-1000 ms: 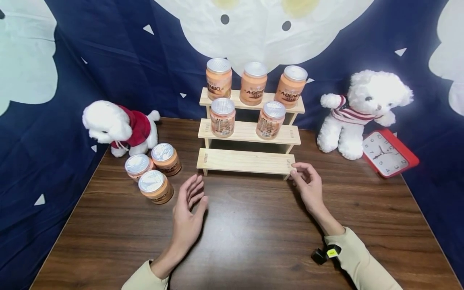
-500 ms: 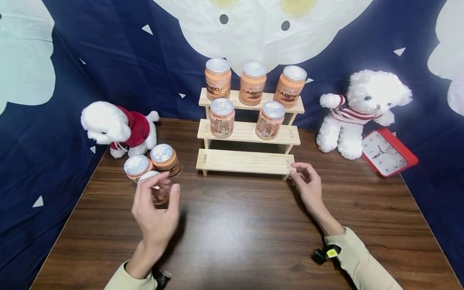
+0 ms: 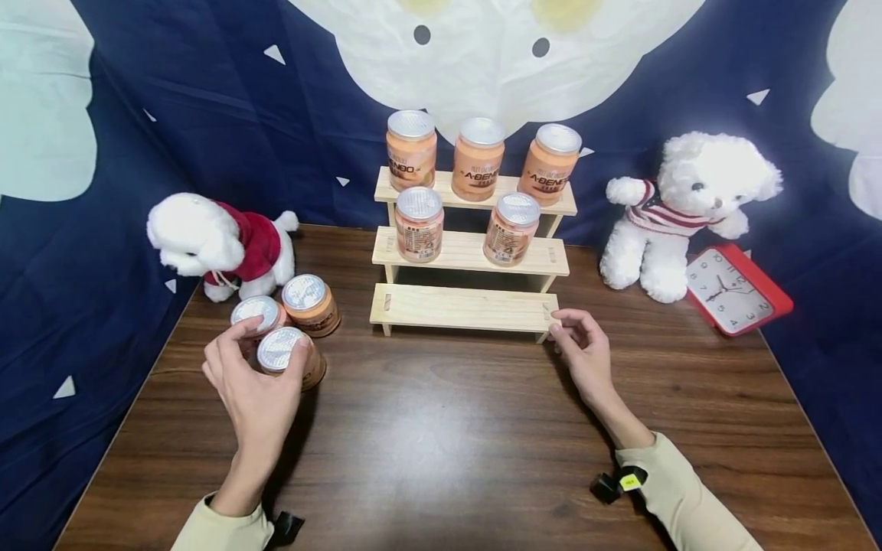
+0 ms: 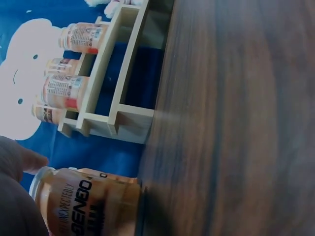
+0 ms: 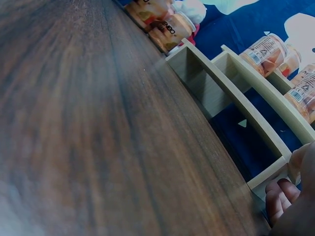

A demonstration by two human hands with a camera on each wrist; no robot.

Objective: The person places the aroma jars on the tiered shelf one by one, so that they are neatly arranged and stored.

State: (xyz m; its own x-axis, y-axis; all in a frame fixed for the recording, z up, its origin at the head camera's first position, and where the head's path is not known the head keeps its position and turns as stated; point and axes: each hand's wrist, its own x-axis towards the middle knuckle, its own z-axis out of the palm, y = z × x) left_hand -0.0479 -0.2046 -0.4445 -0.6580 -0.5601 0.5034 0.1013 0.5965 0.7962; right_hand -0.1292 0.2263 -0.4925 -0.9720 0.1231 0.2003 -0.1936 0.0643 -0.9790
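Note:
In the head view my left hand reaches around the lid of the front jar in a group of 3 on the left, thumb on its right side and fingers on its far left. That canned-fruit jar stands on the table, orange with a silver lid and dark lettering; the thumb is right at its lid in the left wrist view. My right hand holds the right end of the lowest step of a three-step wooden display stand. Curled fingers show at that end in the right wrist view.
Two more jars stand just behind the left hand. The top step carries 3 jars, the middle step two. A plush dog sits at the left; a plush bear and a red clock are at the right.
My left hand has moved left from in front of the stand to the front jar and closed around its lid. The right hand stays at the stand's end.

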